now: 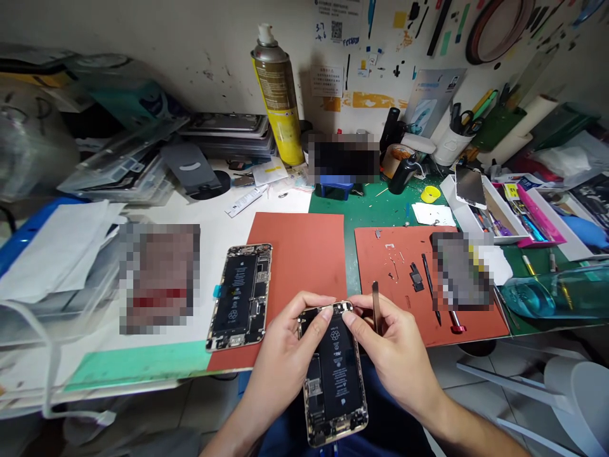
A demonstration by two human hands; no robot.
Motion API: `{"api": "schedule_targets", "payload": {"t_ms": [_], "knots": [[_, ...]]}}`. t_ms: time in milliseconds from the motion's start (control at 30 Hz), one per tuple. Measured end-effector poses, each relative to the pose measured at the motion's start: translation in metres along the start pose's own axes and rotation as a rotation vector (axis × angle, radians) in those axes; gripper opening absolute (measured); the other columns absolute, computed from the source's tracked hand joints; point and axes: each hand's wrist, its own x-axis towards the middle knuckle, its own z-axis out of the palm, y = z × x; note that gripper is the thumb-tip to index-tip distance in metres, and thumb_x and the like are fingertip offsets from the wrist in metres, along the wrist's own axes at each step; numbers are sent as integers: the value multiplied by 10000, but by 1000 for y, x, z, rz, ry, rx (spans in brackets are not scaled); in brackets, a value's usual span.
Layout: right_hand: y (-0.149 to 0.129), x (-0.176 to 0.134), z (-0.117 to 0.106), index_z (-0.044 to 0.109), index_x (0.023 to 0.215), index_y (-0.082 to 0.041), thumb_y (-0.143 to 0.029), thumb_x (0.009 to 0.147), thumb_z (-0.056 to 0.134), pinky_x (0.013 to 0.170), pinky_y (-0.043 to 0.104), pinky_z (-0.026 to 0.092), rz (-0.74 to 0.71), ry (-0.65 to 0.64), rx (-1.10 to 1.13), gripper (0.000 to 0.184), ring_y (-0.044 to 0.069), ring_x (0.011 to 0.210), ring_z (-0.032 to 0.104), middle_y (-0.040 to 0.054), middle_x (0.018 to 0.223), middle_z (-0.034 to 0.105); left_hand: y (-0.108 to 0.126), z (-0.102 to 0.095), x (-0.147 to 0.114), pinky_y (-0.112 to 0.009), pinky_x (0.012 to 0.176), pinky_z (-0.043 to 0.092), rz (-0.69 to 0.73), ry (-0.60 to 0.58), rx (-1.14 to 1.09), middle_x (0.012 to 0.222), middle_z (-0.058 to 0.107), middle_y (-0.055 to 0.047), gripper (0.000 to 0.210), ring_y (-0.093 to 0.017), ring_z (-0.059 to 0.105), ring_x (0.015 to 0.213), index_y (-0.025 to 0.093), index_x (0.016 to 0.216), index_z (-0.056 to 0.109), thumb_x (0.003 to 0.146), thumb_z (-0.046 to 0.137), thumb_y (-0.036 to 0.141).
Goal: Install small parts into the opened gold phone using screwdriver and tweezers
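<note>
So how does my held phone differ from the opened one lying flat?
The held phone is between your left hand and right hand; the lying phone rests flat. The held phone's apple logo is toward the bottom; the lying phone's, toward the top. Both expose black batteries.

The head view looks forward and down across the desk (216, 230).

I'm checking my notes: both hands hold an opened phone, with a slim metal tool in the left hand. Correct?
No, the slim metal tool is in the right hand, not the left hand, as the head view shows; both hands hold the opened phone.
</note>
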Motion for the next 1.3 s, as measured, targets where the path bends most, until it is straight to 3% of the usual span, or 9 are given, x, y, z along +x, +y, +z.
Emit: {"api": "schedule_targets", "payload": {"t_ms": [300,667,1300], "knots": [[0,5,0,799,969,-226,-491,950,750,770,353,525,-31,-1,-31,270,202,835,647,42,912,707,2,-1,0,-303,816,542,4,-24,-11,1022,781,-56,348,-230,707,986,223,1043,737,941,762,555],[1,3,-1,821,1031,-243,-497,927,794,770,336,523,-7,-3,30,276,191,843,648,32,938,715,0,-1,0,-301,741,553,-18,-11,6,1062,776,-70,381,-205,694,869,218,1041,712,909,787,568],[5,1,0,820,1057,-236,-518,945,781,802,382,550,-30,6,-3,306,222,876,684,58,980,756,-2,0,2,-300,749,539,14,26,19,926,748,-41,332,-225,706,929,216,984,725,929,769,541]]}}
